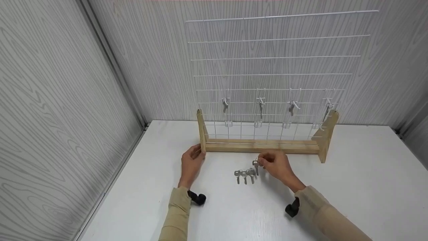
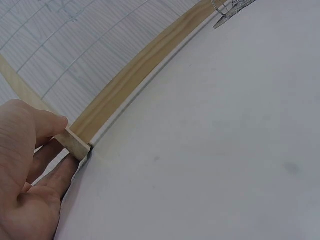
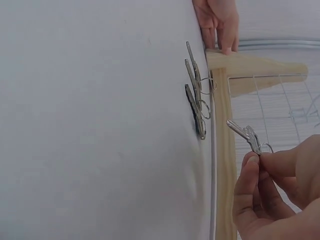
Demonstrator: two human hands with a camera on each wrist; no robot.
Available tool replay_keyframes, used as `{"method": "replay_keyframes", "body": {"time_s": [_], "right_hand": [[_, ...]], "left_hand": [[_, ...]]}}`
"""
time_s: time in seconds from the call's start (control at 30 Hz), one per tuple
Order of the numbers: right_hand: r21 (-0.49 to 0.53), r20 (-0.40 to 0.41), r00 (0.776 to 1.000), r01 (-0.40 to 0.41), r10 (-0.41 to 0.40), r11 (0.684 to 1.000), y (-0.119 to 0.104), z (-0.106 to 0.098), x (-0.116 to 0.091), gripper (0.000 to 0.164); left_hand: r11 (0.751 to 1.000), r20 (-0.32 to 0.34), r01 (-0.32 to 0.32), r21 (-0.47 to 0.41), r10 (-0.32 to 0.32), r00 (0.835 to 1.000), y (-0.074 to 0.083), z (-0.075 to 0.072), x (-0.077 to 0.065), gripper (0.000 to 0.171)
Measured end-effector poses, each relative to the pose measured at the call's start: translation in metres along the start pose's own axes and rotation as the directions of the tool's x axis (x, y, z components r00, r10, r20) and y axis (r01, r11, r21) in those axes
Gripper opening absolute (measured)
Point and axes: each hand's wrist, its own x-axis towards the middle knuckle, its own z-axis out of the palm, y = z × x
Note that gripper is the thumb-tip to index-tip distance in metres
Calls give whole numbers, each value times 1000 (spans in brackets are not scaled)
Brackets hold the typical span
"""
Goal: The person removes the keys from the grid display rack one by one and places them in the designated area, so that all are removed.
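My right hand [image 1: 276, 164] pinches a silver key [image 1: 256, 164] between thumb and fingertips, just above the table; in the right wrist view a small ring shows on the key [image 3: 246, 134]. Beside it, several silver keys [image 1: 244, 173] with rings lie in a row on the white table. My left hand [image 1: 193, 164] grips the front foot of the left wooden end piece [image 2: 75, 144], thumb on one side and fingers on the other. That end piece belongs to a stand with a white wire grid rack [image 1: 247, 130].
Four-hook row aside, several white hooks on the rack carry keys [image 1: 260, 106]. Lower hooks [image 1: 258, 124] hang below them. The right wooden end piece [image 1: 326, 139] stands on the table [image 1: 234, 214]. Grey wood-grain panels [image 1: 150, 67] rise behind and to the left.
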Motion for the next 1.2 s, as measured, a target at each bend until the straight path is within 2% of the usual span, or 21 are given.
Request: {"method": "replay_keyframes", "body": {"time_s": [0.2, 0.5, 0.97, 1.2], "right_hand": [[38, 71, 995, -74, 71, 997, 7, -4, 0, 8], [-42, 84, 993, -84, 88, 996, 13, -4, -2, 6], [-202, 99, 995, 9, 11, 979, 9, 0, -1, 6], [-167, 102, 994, -9, 26, 986, 8, -3, -3, 12]], "left_hand": [[1000, 1, -2, 3, 2, 1000, -1, 0, 0, 39], [1000, -1, -14, -6, 14, 1000, -2, -1, 1, 39], [1000, 6, -12, 2, 12, 1000, -2, -1, 1, 38], [1000, 4, -9, 1, 9, 1000, -2, 0, 0, 38]]}}
